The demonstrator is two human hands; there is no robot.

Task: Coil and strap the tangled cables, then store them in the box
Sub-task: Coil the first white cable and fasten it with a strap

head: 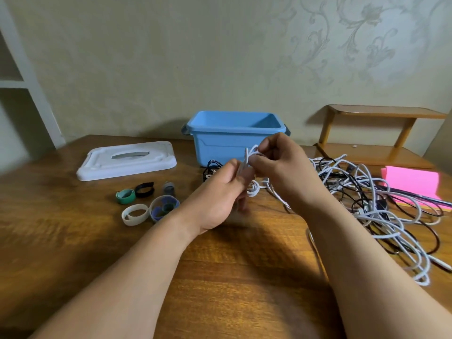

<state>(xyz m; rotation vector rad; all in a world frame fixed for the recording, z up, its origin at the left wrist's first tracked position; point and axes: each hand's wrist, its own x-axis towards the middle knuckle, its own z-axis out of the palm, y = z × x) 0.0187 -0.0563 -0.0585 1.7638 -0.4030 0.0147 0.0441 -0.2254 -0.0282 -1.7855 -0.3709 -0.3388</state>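
Note:
Both hands meet above the table's middle, in front of the open blue box (234,135). My left hand (220,194) pinches a white cable (253,189) whose small coil hangs below my fingers. My right hand (278,162) grips the same cable's loops at the top. The cable trails right into a tangled heap of white and black cables (381,204). A coiled black cable (211,167) lies by the box's front wall. Rolled straps lie at the left: green (125,196), black (144,189), white (135,214), and several in a clear round tub (163,207).
The box's white lid (127,160) lies flat at the back left. A pink notepad (413,184) with a pen across it sits at the right edge. A small wooden shelf (376,133) stands at the back right. The wooden table (73,241) meets a papered wall behind.

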